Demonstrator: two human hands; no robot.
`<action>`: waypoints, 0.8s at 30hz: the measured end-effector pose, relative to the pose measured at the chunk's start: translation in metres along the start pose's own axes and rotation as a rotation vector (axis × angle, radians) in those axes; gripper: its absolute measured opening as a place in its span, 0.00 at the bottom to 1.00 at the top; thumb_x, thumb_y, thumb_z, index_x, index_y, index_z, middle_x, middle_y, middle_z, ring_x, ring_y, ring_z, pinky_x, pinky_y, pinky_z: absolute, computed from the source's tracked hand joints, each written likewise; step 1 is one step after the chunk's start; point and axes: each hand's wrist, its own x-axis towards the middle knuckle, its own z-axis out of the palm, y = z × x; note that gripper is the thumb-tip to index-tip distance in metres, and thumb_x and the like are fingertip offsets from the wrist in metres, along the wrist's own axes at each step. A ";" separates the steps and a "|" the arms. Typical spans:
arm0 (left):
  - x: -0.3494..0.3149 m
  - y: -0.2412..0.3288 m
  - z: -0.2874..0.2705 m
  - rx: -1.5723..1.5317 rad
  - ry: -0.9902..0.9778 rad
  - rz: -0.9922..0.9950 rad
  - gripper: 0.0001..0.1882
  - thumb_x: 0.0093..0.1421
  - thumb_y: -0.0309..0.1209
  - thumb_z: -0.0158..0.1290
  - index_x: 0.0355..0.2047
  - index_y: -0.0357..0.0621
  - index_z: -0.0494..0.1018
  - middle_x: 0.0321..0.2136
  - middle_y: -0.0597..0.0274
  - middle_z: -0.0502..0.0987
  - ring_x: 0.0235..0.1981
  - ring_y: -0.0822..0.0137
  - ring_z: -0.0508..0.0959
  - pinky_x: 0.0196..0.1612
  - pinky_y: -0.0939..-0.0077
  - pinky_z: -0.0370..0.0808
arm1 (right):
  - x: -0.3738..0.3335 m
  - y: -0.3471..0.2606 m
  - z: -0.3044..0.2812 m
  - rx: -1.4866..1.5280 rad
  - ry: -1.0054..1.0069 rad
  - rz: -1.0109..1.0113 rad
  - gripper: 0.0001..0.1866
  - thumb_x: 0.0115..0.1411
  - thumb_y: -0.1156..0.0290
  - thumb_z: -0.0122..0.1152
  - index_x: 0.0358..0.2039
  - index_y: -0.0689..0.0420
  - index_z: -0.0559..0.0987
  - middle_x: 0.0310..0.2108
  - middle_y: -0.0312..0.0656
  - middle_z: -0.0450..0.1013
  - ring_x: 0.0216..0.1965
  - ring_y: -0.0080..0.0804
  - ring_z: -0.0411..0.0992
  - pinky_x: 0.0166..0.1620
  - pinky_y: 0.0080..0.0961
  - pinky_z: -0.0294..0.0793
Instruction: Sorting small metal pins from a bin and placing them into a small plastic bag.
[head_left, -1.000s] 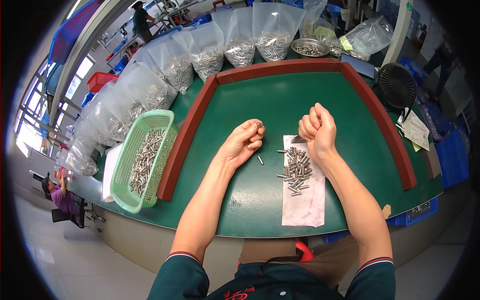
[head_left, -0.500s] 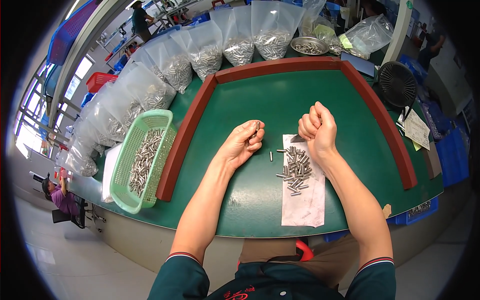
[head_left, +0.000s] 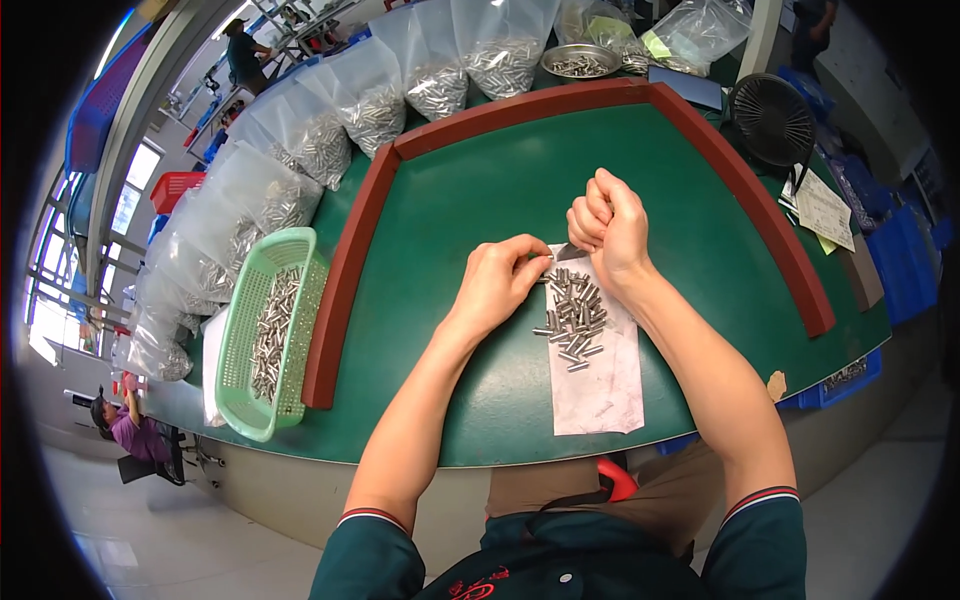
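My left hand (head_left: 497,283) is closed in a pinch on what looks like a small metal pin (head_left: 549,257), mostly hidden by the fingertips. Just right of it, my right hand (head_left: 611,226) is a fist around a knife, whose flat dark blade (head_left: 571,252) sticks out toward the left fingertips; the handle is hidden in the fist. Below the hands, a heap of short silvery metal pins (head_left: 577,316) lies on a stained white paper strip (head_left: 598,399), some pins poking past its left edge.
Dark red rails (head_left: 350,260) border the green tabletop (head_left: 450,190). At left, a light green basket (head_left: 312,290) holds many pins. Clear bags of pins (head_left: 435,80) line the back, beside a metal bowl (head_left: 582,60). A black fan (head_left: 771,120) and papers (head_left: 824,208) sit at right.
My left hand has turned palm down and moved right, up to the blade. The lone pin on the tabletop no longer shows. The whole view has shifted slightly.
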 end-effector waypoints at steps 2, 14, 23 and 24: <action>0.000 0.000 0.004 0.045 0.009 0.049 0.06 0.51 0.26 0.54 0.29 0.36 0.73 0.12 0.61 0.67 0.14 0.75 0.65 0.19 0.79 0.61 | -0.001 -0.001 -0.001 -0.006 0.007 0.005 0.22 0.60 0.62 0.38 0.09 0.50 0.53 0.05 0.30 0.46 0.07 0.18 0.40 0.12 0.19 0.40; 0.000 0.001 0.008 0.114 0.102 0.017 0.06 0.49 0.27 0.55 0.25 0.36 0.74 0.14 0.52 0.72 0.15 0.59 0.73 0.22 0.69 0.68 | -0.004 -0.009 0.001 0.019 -0.010 -0.017 0.23 0.61 0.62 0.36 0.09 0.49 0.51 0.05 0.29 0.44 0.09 0.18 0.39 0.13 0.19 0.40; 0.001 0.003 0.008 0.123 0.110 0.007 0.06 0.48 0.27 0.56 0.24 0.36 0.75 0.14 0.52 0.72 0.14 0.60 0.71 0.22 0.70 0.67 | -0.002 -0.002 -0.002 0.084 -0.020 0.010 0.22 0.59 0.63 0.39 0.09 0.50 0.52 0.05 0.29 0.46 0.07 0.17 0.40 0.12 0.18 0.39; 0.001 0.002 0.009 0.120 0.112 0.007 0.06 0.48 0.27 0.56 0.24 0.36 0.75 0.13 0.52 0.71 0.14 0.60 0.71 0.22 0.70 0.67 | -0.002 -0.002 -0.002 0.083 -0.017 0.013 0.22 0.59 0.63 0.39 0.09 0.50 0.52 0.05 0.29 0.46 0.07 0.17 0.40 0.12 0.18 0.39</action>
